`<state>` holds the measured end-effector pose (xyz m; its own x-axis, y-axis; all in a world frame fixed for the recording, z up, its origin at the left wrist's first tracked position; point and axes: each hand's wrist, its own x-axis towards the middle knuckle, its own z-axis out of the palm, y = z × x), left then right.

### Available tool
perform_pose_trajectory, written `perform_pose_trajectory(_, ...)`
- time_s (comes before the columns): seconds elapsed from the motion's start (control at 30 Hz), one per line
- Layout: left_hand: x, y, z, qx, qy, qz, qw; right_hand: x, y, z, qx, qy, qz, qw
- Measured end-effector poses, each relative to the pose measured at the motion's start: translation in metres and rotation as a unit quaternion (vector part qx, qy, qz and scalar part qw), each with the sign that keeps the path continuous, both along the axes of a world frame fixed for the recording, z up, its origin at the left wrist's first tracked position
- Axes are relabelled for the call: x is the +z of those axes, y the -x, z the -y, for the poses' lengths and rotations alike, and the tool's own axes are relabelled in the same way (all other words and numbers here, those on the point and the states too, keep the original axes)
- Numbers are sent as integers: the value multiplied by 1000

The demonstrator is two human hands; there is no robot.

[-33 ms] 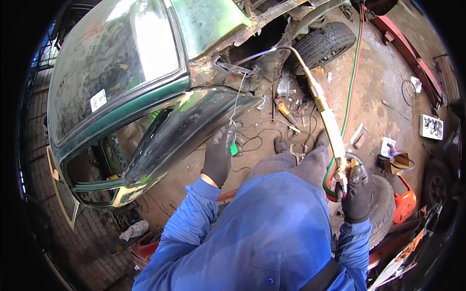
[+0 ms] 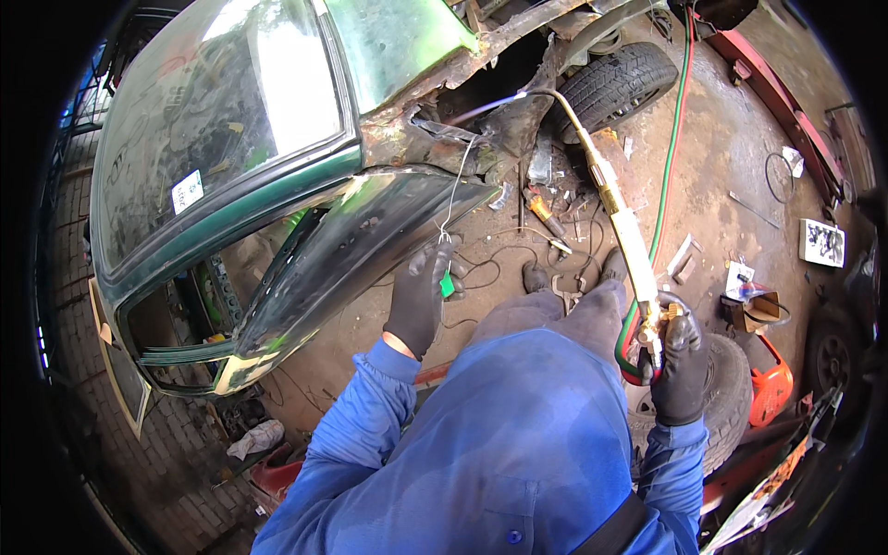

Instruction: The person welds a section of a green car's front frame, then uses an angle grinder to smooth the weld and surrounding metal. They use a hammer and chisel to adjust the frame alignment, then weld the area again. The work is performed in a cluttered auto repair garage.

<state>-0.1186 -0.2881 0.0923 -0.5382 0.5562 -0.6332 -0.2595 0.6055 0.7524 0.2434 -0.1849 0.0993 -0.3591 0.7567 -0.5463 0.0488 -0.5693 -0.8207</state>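
My right hand (image 2: pixel 683 365), in a black glove, is wrapped round the valve end of a brass gas torch (image 2: pixel 633 245). The torch's bent neck reaches up toward the car, and a bluish-white flame (image 2: pixel 486 108) points left from its tip into the rusted body metal (image 2: pixel 412 139). In my gloved left hand (image 2: pixel 421 296) a thin bent wire (image 2: pixel 454 190) is pinched. Its upper end reaches the torn metal edge beside the flame. A small green piece (image 2: pixel 447 285) shows at my left fingers. The green car door (image 2: pixel 370 222) stands left of that hand.
Red and green hoses (image 2: pixel 668 185) run from the torch across the floor. A wheel (image 2: pixel 618 83) lies beyond the torch neck, and a tyre (image 2: pixel 726 398) is beside my right forearm. An orange-handled tool (image 2: pixel 546 213), cables and scraps lie near my feet. A red beam (image 2: pixel 772 97) is at far right.
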Motion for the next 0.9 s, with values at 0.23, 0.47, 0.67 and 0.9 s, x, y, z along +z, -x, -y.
perform_pose_trajectory(0.23, -19, -16, 4, -8, 23, 148, 989, -5, 4, -5, -36, -27, -4, 999)
perform_pose_trajectory(0.47, -9, -50, -14, -196, 89, 115, 970, 2, -1, -5, -23, -10, 2, 1000)
perform_pose_trajectory(0.67, 20, -72, -49, -385, 51, 98, 916, -6, -2, -2, -42, -8, 8, 999)
perform_pose_trajectory(0.9, 40, -104, -59, -541, -91, -182, 816, -5, -17, -5, -86, -37, 59, 994)
